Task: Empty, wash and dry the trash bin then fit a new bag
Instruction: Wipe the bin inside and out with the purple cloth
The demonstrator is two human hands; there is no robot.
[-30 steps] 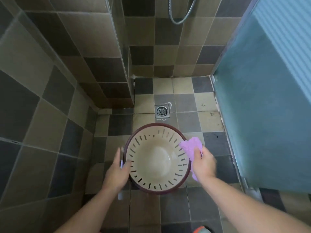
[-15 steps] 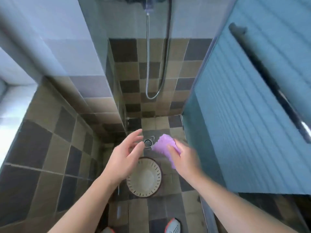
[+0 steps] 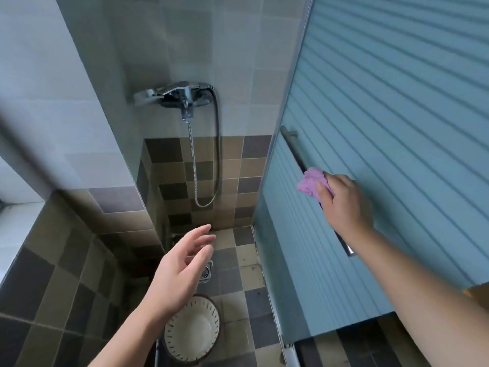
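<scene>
The cream trash bin [image 3: 194, 332], slotted near its dark rim, stands upright and empty on the tiled shower floor at the bottom centre. My left hand [image 3: 180, 271] hovers above it with fingers loosely spread, holding nothing. My right hand [image 3: 344, 205] is raised to the right and grips a crumpled purple cloth [image 3: 312, 185] against the metal handle bar [image 3: 299, 160] of the blue door.
The ribbed blue sliding door [image 3: 383, 115] fills the right side. A chrome shower mixer [image 3: 180, 96] with its hose [image 3: 217, 154] hangs on the back wall. A floor drain [image 3: 207, 271] lies behind the bin. A tiled wall closes the left.
I have risen from the bin, which now looks small and low. My left hand let go of its rim. My right hand carried the purple cloth up to the door handle.
</scene>
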